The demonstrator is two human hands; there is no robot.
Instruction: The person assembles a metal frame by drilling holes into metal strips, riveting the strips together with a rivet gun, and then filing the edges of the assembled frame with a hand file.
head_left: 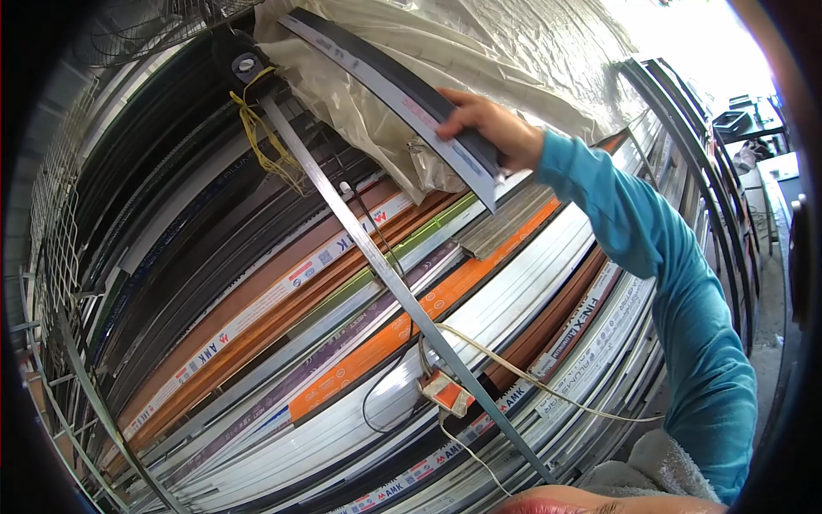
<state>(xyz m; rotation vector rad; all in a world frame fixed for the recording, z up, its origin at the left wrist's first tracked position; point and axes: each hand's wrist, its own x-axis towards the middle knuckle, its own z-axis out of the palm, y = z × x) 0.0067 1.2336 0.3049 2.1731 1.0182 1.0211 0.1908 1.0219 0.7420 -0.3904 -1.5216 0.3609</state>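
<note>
My right hand [495, 128], in a teal sleeve [655, 231], is closed around the near end of a profile strip [390, 90]. This long piece is dark grey along its upper face, with a pale printed film along its lower edge. It slants from the upper left down to my hand, in front of a crumpled translucent plastic sheet [514, 51]. Below it are stacked profiles, among them a bundle in orange wrapping [428, 300] and white ones [505, 287]. My left hand is out of view.
A metal upright [360, 231] crosses the stack diagonally. A taped box [447, 394] with cables hangs against it. Yellow cord [265, 141] is tied near its top. Wire mesh [64, 197] stands on the left, curved dark bars [702, 163] on the right.
</note>
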